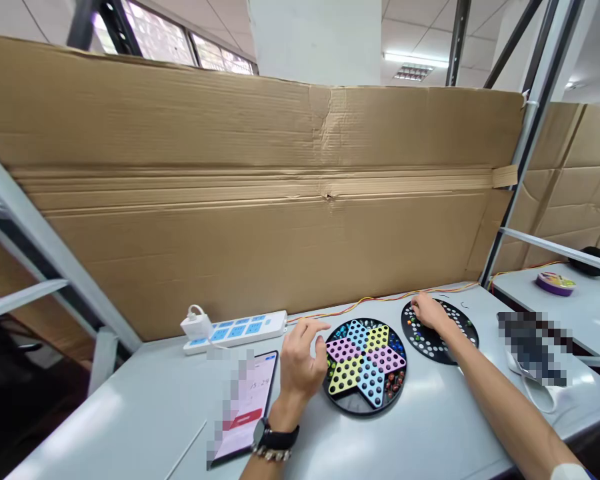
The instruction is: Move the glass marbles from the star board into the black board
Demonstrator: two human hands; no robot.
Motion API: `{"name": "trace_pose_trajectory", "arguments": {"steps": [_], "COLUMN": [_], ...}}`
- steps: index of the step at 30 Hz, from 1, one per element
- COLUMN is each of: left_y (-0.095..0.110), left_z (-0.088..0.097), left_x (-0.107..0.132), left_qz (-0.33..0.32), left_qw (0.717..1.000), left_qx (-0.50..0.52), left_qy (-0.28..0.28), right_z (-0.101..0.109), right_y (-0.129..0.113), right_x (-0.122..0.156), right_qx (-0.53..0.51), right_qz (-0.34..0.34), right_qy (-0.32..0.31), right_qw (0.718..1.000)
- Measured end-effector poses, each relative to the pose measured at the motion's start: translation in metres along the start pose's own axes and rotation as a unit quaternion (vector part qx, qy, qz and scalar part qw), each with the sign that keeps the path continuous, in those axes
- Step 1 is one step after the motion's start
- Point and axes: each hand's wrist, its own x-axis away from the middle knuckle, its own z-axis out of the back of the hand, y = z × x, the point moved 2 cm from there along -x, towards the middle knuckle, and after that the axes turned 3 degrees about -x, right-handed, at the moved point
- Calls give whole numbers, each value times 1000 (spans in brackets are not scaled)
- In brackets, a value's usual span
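A round black Chinese checkers board [365, 365] with a star of pink, yellow and blue fields lies on the grey table [145, 413]. Marbles sit in its rim pockets. My left hand [300, 363] rests at the board's left edge, fingers curled loosely with the index finger stretched toward the rim; nothing shows in it. A second round black tray [455, 333] with many holes and a few marbles lies to the right. My right hand [427, 312] lies on its left part, fingers bent down over the marbles; what they grip is hidden.
A phone [247, 407] with a lit screen lies left of my left wrist. A white and blue power strip [237, 330] with a plugged charger sits by the tall cardboard wall [280, 220]. Coloured wires [380, 300] run along the wall. A blurred object [533, 347] lies at right.
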Motion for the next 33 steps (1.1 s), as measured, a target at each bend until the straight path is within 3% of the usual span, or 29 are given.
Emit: {"name": "trace_pose_trajectory", "arguments": {"steps": [5,10,16,24,28,33], "left_y": [1,4,3,1,2,-1], "left_z": [1,1,-1,0,-1,-4], "left_x": [0,0,1,0,0,2], "left_qz": [2,-9,-1,-5,-12,-13], "left_qw": [1000,1000,1000,1000,1000,1000], "left_qx": [-2,-3,-8,-12,-11,-7], "left_qy": [1,1,-9,-11,-12,-19], "right_z": [0,3,3,31,36,25], "right_y": [13,45,70,106,117,100], "right_x": [1,8,11,13,17,21], "right_qx": [-5,-1,-36,-116,-77,-2], "right_qz": [-30,-78,-76,-129,-118,-92], "right_qy": [28,48,88,171,119,52], "right_qw": [999,996,993,970,983,994]}}
